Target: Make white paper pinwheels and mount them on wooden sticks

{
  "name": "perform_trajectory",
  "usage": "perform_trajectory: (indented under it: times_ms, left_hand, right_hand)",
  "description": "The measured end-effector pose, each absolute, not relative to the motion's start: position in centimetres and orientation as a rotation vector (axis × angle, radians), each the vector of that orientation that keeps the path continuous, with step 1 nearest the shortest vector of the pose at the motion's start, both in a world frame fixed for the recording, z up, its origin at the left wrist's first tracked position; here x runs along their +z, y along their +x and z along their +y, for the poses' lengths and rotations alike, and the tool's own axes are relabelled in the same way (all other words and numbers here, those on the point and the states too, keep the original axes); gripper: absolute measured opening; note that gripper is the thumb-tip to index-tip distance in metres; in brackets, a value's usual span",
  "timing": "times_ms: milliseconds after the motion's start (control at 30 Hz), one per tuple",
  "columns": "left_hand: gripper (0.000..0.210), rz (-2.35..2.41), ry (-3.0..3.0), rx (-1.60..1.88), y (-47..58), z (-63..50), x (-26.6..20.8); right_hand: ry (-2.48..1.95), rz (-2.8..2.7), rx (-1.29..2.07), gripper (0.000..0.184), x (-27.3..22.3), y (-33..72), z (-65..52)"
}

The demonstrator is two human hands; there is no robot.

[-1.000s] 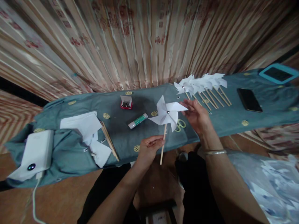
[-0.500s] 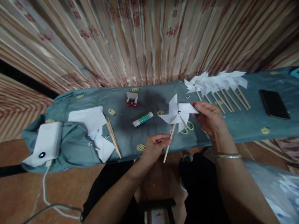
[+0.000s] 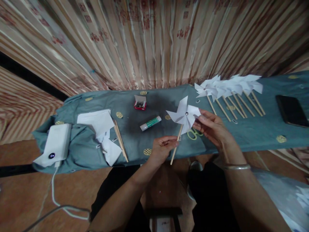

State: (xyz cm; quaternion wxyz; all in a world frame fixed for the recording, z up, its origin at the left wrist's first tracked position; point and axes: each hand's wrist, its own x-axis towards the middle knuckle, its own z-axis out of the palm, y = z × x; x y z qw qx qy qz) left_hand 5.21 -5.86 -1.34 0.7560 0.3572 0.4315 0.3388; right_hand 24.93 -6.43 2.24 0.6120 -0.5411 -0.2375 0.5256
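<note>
A white paper pinwheel (image 3: 182, 111) with a silver pin at its centre is held up above the cloth-covered table. Its wooden stick (image 3: 177, 146) is pinched between the thumb and fingers of my left hand (image 3: 162, 149). My right hand (image 3: 210, 126) has thumb and fingers closed at the tip of the pinwheel's right blade. Partly hidden behind the pinwheel and my right hand lie scissors (image 3: 191, 135) with yellow-green handles. A glue stick (image 3: 150, 123) lies left of the pinwheel, and an open red box of metal pins (image 3: 140, 103) stands farther back.
Several finished pinwheels (image 3: 229, 87) lie in a row at the back right, near a black phone (image 3: 291, 110). On the left are white paper sheets (image 3: 95, 120), wooden sticks (image 3: 120, 140) and a white power bank (image 3: 57, 141) with a cable. A striped curtain (image 3: 154, 45) hangs behind the table.
The pinwheel's blades have turned slightly, and my right hand has moved a little down and left with the blade tip. My left hand stays on the stick. The whole view has shifted slightly.
</note>
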Motion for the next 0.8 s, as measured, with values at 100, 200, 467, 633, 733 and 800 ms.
perform_trajectory:
  times_ms: [100,200,467,633,733,800]
  left_hand:
    - [0.033,0.954,0.755,0.738,5.3,-5.8,-1.2]
    - [0.035,0.961,0.750,0.743,5.3,-5.8,-1.1]
    - [0.034,0.954,0.772,0.751,5.3,-5.8,-1.3]
    - [0.034,0.972,0.802,0.764,5.2,-5.7,-1.3]
    - [0.033,0.978,0.799,0.770,5.3,-5.7,-1.3]
    - [0.032,0.973,0.788,0.776,5.3,-5.7,-1.4]
  right_hand:
    - [-1.248,-0.557,1.247,0.045,2.2,24.3,-6.4]
    - [-1.243,-0.577,1.258,0.042,2.0,24.1,-6.3]
    - [-1.226,-0.597,1.276,0.039,1.5,23.6,-6.1]
    - [-1.226,-0.619,1.290,0.040,1.1,23.2,-6.1]
    - [-1.243,-0.640,1.273,0.040,1.2,23.3,-6.0]
    - [-1.241,-0.590,1.224,0.039,1.2,23.6,-5.9]
